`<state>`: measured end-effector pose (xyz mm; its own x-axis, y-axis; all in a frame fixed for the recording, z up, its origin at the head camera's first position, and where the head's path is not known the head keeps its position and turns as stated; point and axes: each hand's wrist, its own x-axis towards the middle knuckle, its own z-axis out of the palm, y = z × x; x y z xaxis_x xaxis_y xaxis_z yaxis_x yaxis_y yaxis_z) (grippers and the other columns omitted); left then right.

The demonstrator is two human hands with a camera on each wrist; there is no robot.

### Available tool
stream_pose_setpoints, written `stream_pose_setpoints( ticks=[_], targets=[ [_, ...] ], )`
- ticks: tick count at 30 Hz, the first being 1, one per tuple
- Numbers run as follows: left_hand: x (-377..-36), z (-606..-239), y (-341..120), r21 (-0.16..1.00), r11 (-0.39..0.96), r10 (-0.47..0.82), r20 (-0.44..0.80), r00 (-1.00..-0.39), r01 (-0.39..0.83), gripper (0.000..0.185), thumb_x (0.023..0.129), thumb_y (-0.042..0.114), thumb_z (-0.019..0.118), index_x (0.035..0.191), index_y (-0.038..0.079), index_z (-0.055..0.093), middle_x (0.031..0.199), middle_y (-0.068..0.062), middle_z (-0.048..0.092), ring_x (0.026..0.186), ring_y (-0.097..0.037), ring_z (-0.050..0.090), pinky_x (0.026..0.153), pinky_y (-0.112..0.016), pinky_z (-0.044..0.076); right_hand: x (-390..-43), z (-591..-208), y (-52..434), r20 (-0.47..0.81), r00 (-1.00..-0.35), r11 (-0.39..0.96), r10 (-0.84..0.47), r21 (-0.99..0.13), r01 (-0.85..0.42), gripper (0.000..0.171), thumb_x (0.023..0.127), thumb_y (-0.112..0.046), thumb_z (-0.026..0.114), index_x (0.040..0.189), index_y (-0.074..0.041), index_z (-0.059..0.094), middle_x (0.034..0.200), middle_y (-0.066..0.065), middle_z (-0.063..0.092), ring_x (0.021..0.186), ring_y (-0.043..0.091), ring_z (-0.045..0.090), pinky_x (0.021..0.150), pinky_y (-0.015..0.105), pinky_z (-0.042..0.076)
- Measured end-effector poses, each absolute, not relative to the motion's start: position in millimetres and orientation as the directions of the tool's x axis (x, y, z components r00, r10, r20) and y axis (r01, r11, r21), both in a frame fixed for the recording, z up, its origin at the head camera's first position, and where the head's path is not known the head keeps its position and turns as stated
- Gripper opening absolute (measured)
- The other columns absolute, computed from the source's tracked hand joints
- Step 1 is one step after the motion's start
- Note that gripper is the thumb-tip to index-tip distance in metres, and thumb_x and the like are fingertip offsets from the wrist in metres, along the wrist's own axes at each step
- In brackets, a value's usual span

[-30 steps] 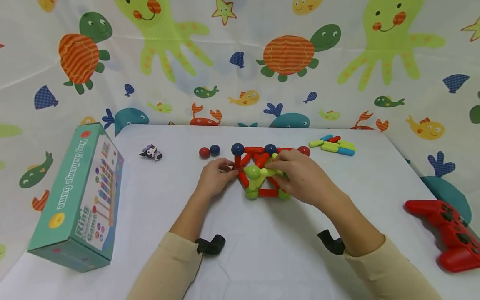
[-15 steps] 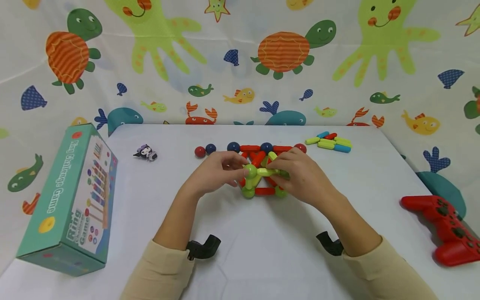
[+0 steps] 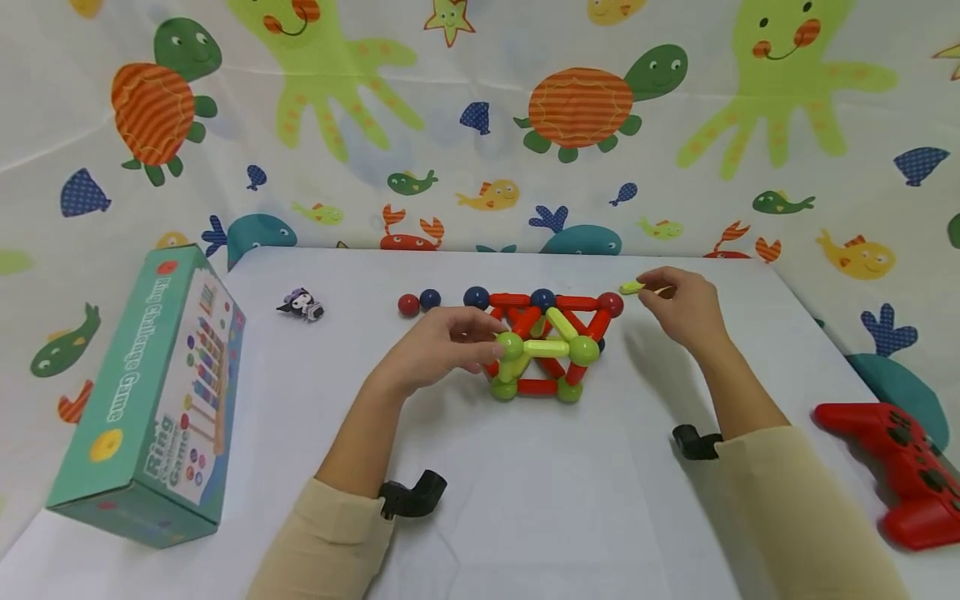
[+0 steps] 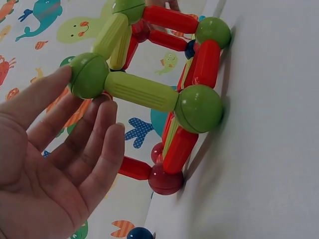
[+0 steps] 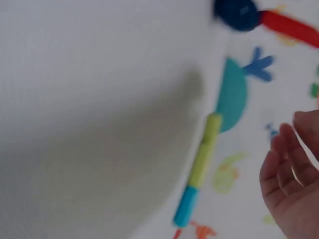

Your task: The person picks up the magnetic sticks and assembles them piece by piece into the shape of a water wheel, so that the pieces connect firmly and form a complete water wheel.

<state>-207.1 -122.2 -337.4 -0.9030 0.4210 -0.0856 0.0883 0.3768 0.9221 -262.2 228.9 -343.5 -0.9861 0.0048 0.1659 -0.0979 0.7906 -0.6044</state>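
Left hand: the left hand [image 3: 438, 346] rests its relaxed, nearly straight fingers against the upper green ball [image 4: 88, 74] of the rod-and-ball frame [image 3: 546, 343], steadying it without closing round anything.
Right hand: the right hand [image 3: 681, 307] is over the pile of loose rods [image 3: 633, 287] at the far right of the white table [image 3: 570, 500], fingers half open; whether it pinches a rod cannot be told.
Frame: it stands mid-table between the hands, red rods below, green rods and balls on top.
Step in hand: judged from this, fetching another rod while the frame is held still.
Next move calls for: a firm pinch on one rod, then bringing its end to a free ball without knocking the frame.
Left wrist view: shows fingertip contact on the ball, hidden from the head camera.
Right wrist view: blurred; shows green and blue rods [image 5: 199, 169] apart from the open palm.
Head view: alone shows the game box [image 3: 150, 392], the red controller [image 3: 900, 467], two spare balls [image 3: 418, 302].
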Motion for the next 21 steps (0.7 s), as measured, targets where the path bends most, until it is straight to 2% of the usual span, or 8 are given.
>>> stream_pose_setpoints(
  ticks=[3, 5, 8, 12, 15, 17, 19, 21],
  targets=[
    [-208, -339, -124, 0.924, 0.374, 0.425, -0.089, -0.901, 0.085, 0.032, 0.095, 0.029, 0.076, 0.126, 0.021, 0.072, 0.119, -0.003, 0.070, 0.107, -0.023, 0.067, 0.084, -0.034, 0.062, -286, -354, 239, 0.038, -0.998, 0.890, -0.050, -0.452, -0.061, 0.035, 0.102, -0.011, 0.057, 0.134, 0.002, 0.064, 0.136, 0.028, 0.060, 0.120, 0.047, 0.055, 0.097, 0.055, 0.055],
    [-208, -340, -125, 0.925, 0.372, 0.424, -0.095, -0.901, 0.078, 0.033, 0.095, 0.029, 0.076, 0.127, 0.022, 0.071, 0.120, -0.003, 0.070, 0.107, -0.023, 0.067, 0.084, -0.033, 0.062, -299, -358, 241, -0.024, -0.995, 0.939, -0.093, -0.335, -0.079, 0.038, 0.100, -0.008, 0.058, 0.137, 0.002, 0.062, 0.141, 0.030, 0.055, 0.126, 0.050, 0.048, 0.105, 0.063, 0.048],
    [-209, -340, -125, 0.927, 0.370, 0.421, -0.106, -0.901, 0.064, 0.033, 0.095, 0.029, 0.076, 0.127, 0.023, 0.072, 0.119, -0.002, 0.070, 0.106, -0.022, 0.067, 0.084, -0.033, 0.061, -315, -361, 239, -0.081, -0.985, 0.977, -0.152, -0.161, -0.138, 0.044, 0.098, -0.006, 0.059, 0.142, 0.000, 0.059, 0.144, 0.029, 0.054, 0.131, 0.053, 0.041, 0.110, 0.068, 0.040],
    [-210, -337, -123, 0.925, 0.368, 0.448, -0.091, -0.889, 0.091, 0.033, 0.095, 0.028, 0.075, 0.127, 0.022, 0.072, 0.120, -0.003, 0.070, 0.107, -0.023, 0.067, 0.084, -0.034, 0.061, -327, -360, 236, -0.098, -0.975, 0.980, -0.201, -0.013, -0.201, 0.046, 0.095, -0.002, 0.064, 0.141, 0.002, 0.059, 0.136, 0.030, 0.061, 0.124, 0.052, 0.047, 0.106, 0.067, 0.043],
    [-209, -336, -121, 0.923, 0.367, 0.461, -0.077, -0.884, 0.111, 0.033, 0.096, 0.027, 0.075, 0.127, 0.020, 0.071, 0.120, -0.004, 0.070, 0.108, -0.023, 0.067, 0.084, -0.034, 0.062, -331, -359, 234, -0.081, -0.970, 0.973, -0.227, 0.023, -0.230, 0.045, 0.091, 0.001, 0.072, 0.135, 0.004, 0.064, 0.127, 0.031, 0.065, 0.117, 0.050, 0.053, 0.102, 0.064, 0.048],
    [-208, -336, -122, 0.921, 0.373, 0.457, -0.081, -0.886, 0.108, 0.033, 0.096, 0.027, 0.075, 0.128, 0.020, 0.071, 0.120, -0.003, 0.070, 0.109, -0.022, 0.066, 0.084, -0.034, 0.062, -332, -360, 231, -0.077, -0.968, 0.971, -0.239, 0.006, -0.240, 0.042, 0.090, 0.001, 0.074, 0.131, 0.004, 0.066, 0.124, 0.030, 0.066, 0.115, 0.048, 0.053, 0.099, 0.061, 0.050],
    [-207, -337, -124, 0.919, 0.381, 0.450, -0.086, -0.889, 0.105, 0.033, 0.096, 0.026, 0.075, 0.128, 0.020, 0.071, 0.121, -0.003, 0.070, 0.109, -0.022, 0.066, 0.084, -0.034, 0.062, -333, -361, 229, -0.090, -0.967, 0.971, -0.237, -0.053, -0.233, 0.040, 0.092, -0.001, 0.072, 0.131, 0.003, 0.066, 0.123, 0.029, 0.065, 0.117, 0.048, 0.052, 0.098, 0.060, 0.052],
    [-206, -336, -127, 0.916, 0.388, 0.439, -0.091, -0.894, 0.098, 0.033, 0.096, 0.026, 0.074, 0.128, 0.019, 0.071, 0.122, -0.003, 0.070, 0.109, -0.022, 0.067, 0.084, -0.034, 0.062, -332, -363, 226, -0.108, -0.972, 0.968, -0.210, -0.162, -0.192, 0.038, 0.097, -0.006, 0.068, 0.134, 0.003, 0.063, 0.126, 0.029, 0.063, 0.119, 0.048, 0.051, 0.098, 0.060, 0.052]
  ],
)
